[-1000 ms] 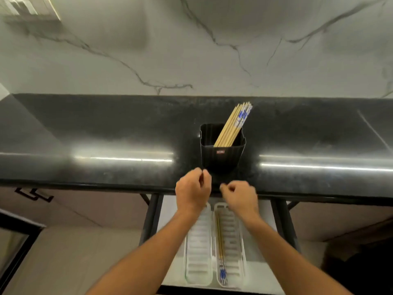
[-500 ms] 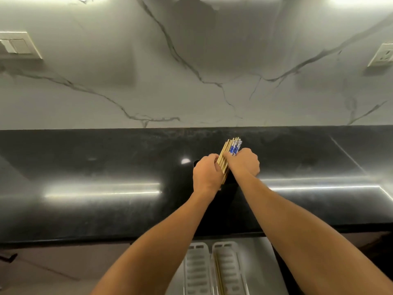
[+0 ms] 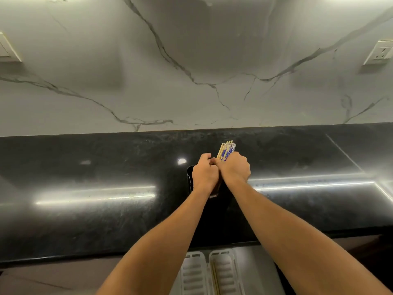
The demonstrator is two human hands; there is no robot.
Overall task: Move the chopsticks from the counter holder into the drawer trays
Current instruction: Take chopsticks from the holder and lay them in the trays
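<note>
Both hands meet over the black holder point(image 3: 190, 177) on the counter point(image 3: 106, 167), right hand point(image 3: 235, 170) curled around the chopsticks point(image 3: 226, 150), left hand point(image 3: 204, 172) pinching beside them, likely separating some for the near drawer trays point(image 3: 223, 271)

The chopsticks point(image 3: 226, 150) are pale yellow-tan with a blue-and-white pattern at their upper ends; the holder point(image 3: 190, 179) below them is black, bearing a small label with light lettering. The table point(image 3: 106, 167) is glossy black stone with faint grey speckling and white light streaks, and the wall point(image 3: 191, 60) at 12 o'clock is white marble with dark grey veins. At 6 o'clock, the two drawer trays point(image 3: 194, 273) are translucent white with a ribbed slot pattern, and the outlet plate point(image 3: 379, 52) at 2 o'clock is cream.
</note>
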